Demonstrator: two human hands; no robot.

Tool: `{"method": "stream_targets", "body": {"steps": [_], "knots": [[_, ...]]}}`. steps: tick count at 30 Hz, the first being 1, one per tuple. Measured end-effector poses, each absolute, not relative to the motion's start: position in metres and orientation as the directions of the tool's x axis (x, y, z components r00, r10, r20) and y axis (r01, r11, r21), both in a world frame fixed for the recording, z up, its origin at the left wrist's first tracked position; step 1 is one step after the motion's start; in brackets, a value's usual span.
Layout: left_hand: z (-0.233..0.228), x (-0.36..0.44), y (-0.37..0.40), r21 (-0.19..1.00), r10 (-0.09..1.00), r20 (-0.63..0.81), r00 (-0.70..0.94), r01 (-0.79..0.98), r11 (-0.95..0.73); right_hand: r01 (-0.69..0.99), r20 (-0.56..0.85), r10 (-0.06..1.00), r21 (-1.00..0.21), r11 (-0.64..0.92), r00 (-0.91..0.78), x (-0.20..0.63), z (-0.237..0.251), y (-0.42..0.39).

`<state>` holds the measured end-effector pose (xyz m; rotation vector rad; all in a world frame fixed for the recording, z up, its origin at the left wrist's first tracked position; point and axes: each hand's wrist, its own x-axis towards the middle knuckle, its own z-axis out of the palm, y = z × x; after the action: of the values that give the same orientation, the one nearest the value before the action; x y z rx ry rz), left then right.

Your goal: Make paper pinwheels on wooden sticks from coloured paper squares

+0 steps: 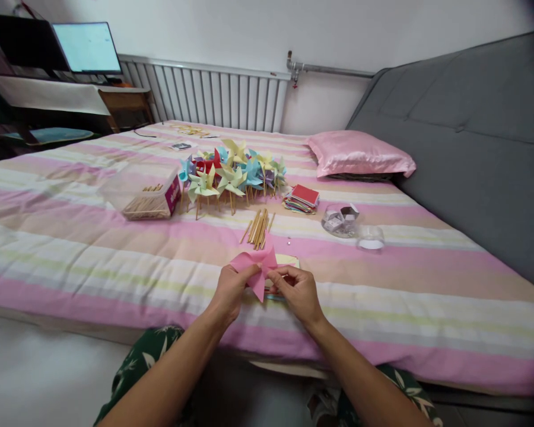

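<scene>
A pink paper pinwheel point(256, 259) is held up above the near edge of the bed, its blades folded in toward the middle. My left hand point(232, 286) pinches it from the left, thumb near the centre. From the right, my right hand point(297, 292) has its fingers closed at the pinwheel's centre; whether a small part lies between them I cannot make out. Beneath the hands lies a stack of coloured paper point(289, 261), partly covered. Just beyond the pinwheel, several thin wooden sticks point(258, 228) rest in a loose bunch.
Finished pinwheels point(231, 175) stand clustered behind the sticks. A clear box of sticks point(149, 204) is on the left. To the right are a stack of paper squares point(303, 197), a round clear container point(339, 220), a tape roll point(371, 238) and a pink pillow point(360, 154).
</scene>
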<state>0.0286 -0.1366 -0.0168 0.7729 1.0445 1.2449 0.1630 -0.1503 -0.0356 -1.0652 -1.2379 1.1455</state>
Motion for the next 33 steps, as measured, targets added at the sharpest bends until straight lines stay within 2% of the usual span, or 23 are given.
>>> {"method": "stream_targets", "body": {"steps": [5,14,33], "knots": [[-0.0124,0.0311,-0.1382,0.91,0.973,-0.233,-0.004,-0.353,0.216,0.03,0.184,0.98,-0.983,0.183,0.076,0.1628,-0.0388,-0.149],[-0.0119,0.0329,-0.1402,0.937,0.986,-0.169,0.011,-0.309,0.164,0.1,0.197,0.973,-0.978,0.185,0.124,0.1637,-0.0361,-0.15],[-0.015,0.0344,-0.1399,0.969,0.997,-0.075,0.032,-0.232,0.08,0.201,0.235,0.964,-0.957,0.207,0.125,0.1653,-0.0371,-0.1474]]}}
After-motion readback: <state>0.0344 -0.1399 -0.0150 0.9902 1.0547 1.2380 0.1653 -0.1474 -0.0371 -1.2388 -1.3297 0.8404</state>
